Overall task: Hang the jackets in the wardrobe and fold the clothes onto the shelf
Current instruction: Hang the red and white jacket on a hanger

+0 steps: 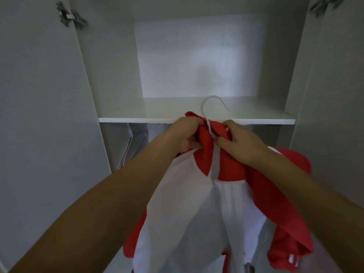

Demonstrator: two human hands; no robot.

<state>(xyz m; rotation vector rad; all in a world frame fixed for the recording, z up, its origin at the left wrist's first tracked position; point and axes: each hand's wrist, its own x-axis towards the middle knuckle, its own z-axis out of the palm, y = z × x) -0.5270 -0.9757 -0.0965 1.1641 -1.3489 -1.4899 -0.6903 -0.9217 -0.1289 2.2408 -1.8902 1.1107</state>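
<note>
The red-and-white jacket (208, 203) is held at its collar, the left hand (185, 133) and right hand (240, 142) both closed on it, while the white hanger hook (211, 103) is pointed up over the shelf edge (137, 120), above the rail space judged below.

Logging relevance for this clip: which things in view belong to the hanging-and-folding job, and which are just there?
In the job:
- red and white jacket
- white hanger, its hook above the collar
- left hand and right hand, both gripping the collar
- wardrobe shelf

Just there:
- door hinges
- spare hangers below the shelf
</note>
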